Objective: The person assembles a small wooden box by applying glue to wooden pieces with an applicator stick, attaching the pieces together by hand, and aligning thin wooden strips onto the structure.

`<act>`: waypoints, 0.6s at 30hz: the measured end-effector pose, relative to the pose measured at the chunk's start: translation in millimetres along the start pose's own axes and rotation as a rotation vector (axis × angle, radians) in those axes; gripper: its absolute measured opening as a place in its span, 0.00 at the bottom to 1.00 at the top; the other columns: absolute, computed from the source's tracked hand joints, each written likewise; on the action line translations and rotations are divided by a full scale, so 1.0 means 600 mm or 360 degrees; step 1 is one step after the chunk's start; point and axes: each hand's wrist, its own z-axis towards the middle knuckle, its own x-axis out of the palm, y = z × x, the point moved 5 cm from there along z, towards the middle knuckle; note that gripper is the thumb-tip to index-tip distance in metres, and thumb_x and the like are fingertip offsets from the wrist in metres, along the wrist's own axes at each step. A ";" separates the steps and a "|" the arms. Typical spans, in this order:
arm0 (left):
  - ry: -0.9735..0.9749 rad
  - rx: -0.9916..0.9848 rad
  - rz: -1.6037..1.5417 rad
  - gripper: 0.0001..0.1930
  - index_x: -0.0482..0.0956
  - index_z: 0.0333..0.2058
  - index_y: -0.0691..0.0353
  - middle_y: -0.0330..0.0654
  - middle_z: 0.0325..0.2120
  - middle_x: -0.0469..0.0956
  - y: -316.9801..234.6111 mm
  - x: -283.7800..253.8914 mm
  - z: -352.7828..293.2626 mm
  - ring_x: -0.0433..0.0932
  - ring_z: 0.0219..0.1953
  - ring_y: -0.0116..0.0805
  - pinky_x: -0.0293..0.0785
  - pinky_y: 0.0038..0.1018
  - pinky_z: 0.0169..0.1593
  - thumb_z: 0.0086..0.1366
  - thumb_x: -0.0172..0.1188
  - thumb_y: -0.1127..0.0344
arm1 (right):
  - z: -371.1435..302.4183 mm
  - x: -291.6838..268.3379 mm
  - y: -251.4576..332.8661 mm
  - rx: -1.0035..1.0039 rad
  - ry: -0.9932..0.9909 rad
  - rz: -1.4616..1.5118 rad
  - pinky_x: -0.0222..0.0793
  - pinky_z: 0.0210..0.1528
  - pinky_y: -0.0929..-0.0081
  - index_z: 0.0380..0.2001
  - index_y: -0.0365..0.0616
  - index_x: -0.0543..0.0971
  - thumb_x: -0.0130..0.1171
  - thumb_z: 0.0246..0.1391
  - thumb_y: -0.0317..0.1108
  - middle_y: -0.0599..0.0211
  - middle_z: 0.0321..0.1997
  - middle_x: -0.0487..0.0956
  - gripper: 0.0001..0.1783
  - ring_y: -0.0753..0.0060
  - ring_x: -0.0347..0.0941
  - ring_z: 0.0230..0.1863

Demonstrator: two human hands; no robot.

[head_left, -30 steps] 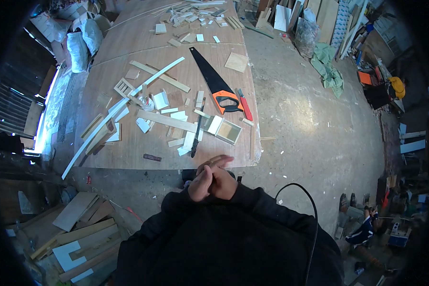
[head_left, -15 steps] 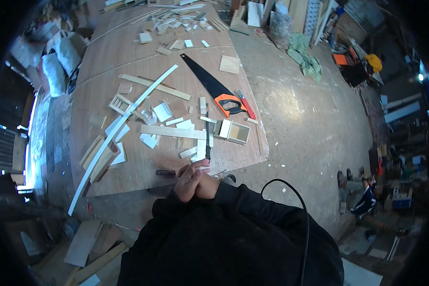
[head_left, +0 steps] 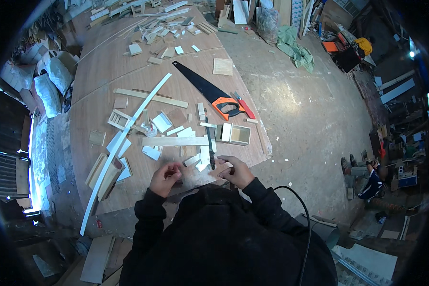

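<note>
The left hand [head_left: 166, 178] is curled, fingers pinching a small dark object I cannot make out. At its three o'clock, well apart, the right hand [head_left: 236, 171] pinches a small pale wooden block [head_left: 225, 168] at the near edge of the brown plywood tabletop [head_left: 105, 71]. At twelve o'clock lies a black-bladed handsaw with orange handle [head_left: 209, 93]

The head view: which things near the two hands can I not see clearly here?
- Left hand: its curled fingers hide what it holds, if anything; too small and blurred.
- Right hand: it touches a small wood piece, mostly covered by the fingers.
- Thin dark tool beside the right hand: too small to name its kind.
- Table near edge: hidden by the person's dark clothing.
</note>
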 end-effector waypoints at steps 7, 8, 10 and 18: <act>0.0022 0.0036 -0.0070 0.13 0.77 0.47 0.62 0.34 0.34 0.75 0.019 0.048 0.019 0.73 0.35 0.20 0.70 0.19 0.40 0.63 0.59 0.70 | -0.010 0.034 0.009 0.0274 0.0043 0.1318 0.69 0.59 0.59 0.60 0.38 0.61 0.51 0.55 0.16 0.53 0.59 0.68 0.29 0.56 0.71 0.56; -0.0020 0.0055 -0.0103 0.12 0.78 0.45 0.62 0.36 0.35 0.76 0.011 0.059 0.012 0.74 0.35 0.22 0.70 0.19 0.39 0.63 0.60 0.70 | -0.013 0.040 0.018 0.0415 0.0010 0.2051 0.65 0.63 0.54 0.61 0.38 0.58 0.48 0.55 0.14 0.52 0.61 0.66 0.30 0.53 0.67 0.61; -0.0042 0.0256 0.0080 0.10 0.79 0.43 0.62 0.38 0.35 0.78 -0.019 0.077 0.003 0.75 0.35 0.24 0.71 0.20 0.39 0.62 0.61 0.70 | -0.012 0.035 0.046 0.0378 0.0047 0.2137 0.63 0.64 0.53 0.61 0.39 0.58 0.48 0.55 0.14 0.50 0.62 0.65 0.30 0.54 0.65 0.62; -0.0101 0.0564 0.0496 0.07 0.81 0.37 0.66 0.42 0.33 0.76 -0.102 0.110 0.000 0.75 0.34 0.29 0.71 0.20 0.39 0.60 0.62 0.71 | -0.013 0.024 0.086 0.0147 -0.0080 0.2097 0.59 0.66 0.52 0.60 0.43 0.59 0.48 0.54 0.14 0.49 0.63 0.62 0.30 0.54 0.62 0.65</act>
